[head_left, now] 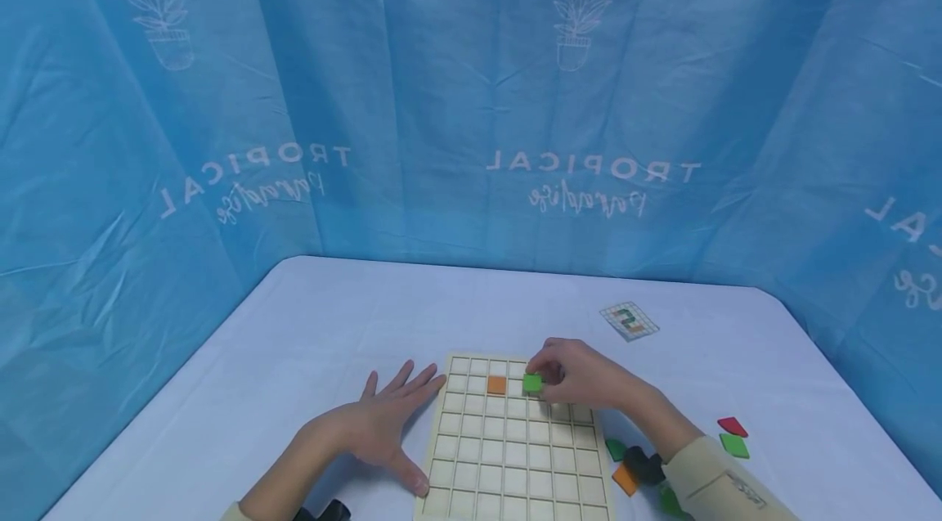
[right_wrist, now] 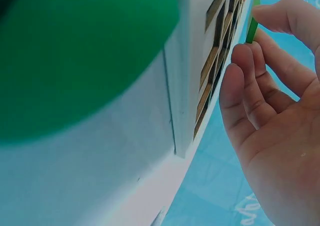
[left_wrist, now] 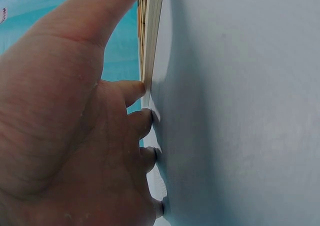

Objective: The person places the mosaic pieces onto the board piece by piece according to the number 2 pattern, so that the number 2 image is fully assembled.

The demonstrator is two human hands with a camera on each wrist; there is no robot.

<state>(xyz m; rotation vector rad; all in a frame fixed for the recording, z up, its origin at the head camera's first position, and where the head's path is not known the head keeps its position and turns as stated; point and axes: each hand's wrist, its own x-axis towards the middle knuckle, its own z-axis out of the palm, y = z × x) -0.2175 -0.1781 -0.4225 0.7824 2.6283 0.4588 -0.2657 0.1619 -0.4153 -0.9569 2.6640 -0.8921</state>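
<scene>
A pale wooden grid board [head_left: 491, 453] with square cells lies on the white table. One orange square tile [head_left: 496, 385] sits in a cell near its far edge. My right hand [head_left: 581, 374] pinches a green square tile [head_left: 532, 384] by its edge, a little to the right of the orange one. The right wrist view shows that green tile [right_wrist: 253, 23] edge-on between thumb and finger, over the board. With fingers spread, my left hand [head_left: 383, 427] rests at the board's left edge, its thumb and a fingertip touching the rim [left_wrist: 153, 40].
A small card [head_left: 629, 321] with a coloured grid pattern lies beyond the board. To the right are a red piece [head_left: 733, 426] and a green tile [head_left: 734, 446]. Nearer my right sleeve lie an orange tile [head_left: 625, 479] and green pieces [head_left: 615, 449], partly hidden. A blue curtain [head_left: 441, 96] hangs behind.
</scene>
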